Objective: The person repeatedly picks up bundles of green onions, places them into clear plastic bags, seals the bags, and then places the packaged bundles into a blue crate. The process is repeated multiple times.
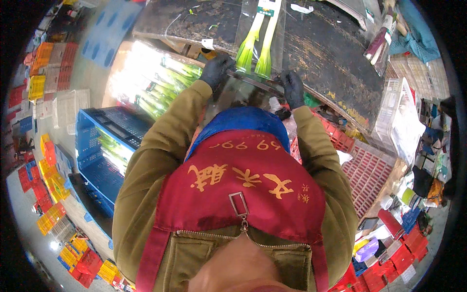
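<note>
Two leeks (pixel 263 43) lie in a clear plastic bag (pixel 278 43) on a worn dark tabletop (pixel 328 47). Their green cut ends point towards me, and a label (pixel 266 8) crosses the pale stalks. My left hand (pixel 218 71), in a black glove, has its fingers closed at the bag's near left corner. At the near right corner, my right hand (pixel 293 87), also gloved in black, pinches the bag's edge. The table's near edge (pixel 255 82) passes between the hands. The fingertips are partly hidden by the dark gloves.
Left of me, bagged leeks (pixel 160 82) fill a cardboard box (pixel 122 60). Below it stands a blue plastic crate (pixel 96 160) with more leeks. On the right are a purple-and-white bagged vegetable (pixel 379 42), a white basket (pixel 392 102) and a red-and-white crate (pixel 368 175).
</note>
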A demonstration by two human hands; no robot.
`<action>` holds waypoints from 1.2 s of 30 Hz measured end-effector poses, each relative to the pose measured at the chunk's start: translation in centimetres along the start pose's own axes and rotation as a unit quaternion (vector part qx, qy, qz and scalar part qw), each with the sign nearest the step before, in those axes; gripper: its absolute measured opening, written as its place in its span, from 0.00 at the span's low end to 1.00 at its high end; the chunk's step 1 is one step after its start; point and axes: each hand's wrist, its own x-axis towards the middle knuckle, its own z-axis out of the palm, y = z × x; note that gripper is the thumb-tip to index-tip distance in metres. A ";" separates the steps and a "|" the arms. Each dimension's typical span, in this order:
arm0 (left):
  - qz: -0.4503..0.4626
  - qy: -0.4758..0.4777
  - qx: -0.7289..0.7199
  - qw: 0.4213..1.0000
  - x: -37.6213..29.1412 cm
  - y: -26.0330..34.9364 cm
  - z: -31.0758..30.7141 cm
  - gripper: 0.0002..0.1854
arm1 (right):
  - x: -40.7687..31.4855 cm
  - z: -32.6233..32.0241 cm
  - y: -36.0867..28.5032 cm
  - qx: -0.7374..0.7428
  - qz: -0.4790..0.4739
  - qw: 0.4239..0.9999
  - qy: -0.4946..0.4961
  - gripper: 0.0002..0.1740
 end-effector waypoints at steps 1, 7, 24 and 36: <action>-0.020 0.016 -0.009 1.000 0.3 0.0 0.2 0.08 | -0.1 0.3 0.5 -0.015 0.003 1.000 0.027 0.06; -0.003 0.079 0.156 0.985 1.1 -1.2 2.2 0.15 | -0.1 2.6 2.4 0.395 0.051 0.910 0.115 0.03; -0.125 0.085 -0.116 0.982 0.5 -0.5 2.9 0.21 | -0.9 3.1 2.5 0.286 0.208 0.925 0.141 0.11; 0.114 0.001 -0.095 0.989 0.8 -3.7 2.6 0.20 | -1.6 3.9 2.2 0.284 0.206 0.930 0.109 0.18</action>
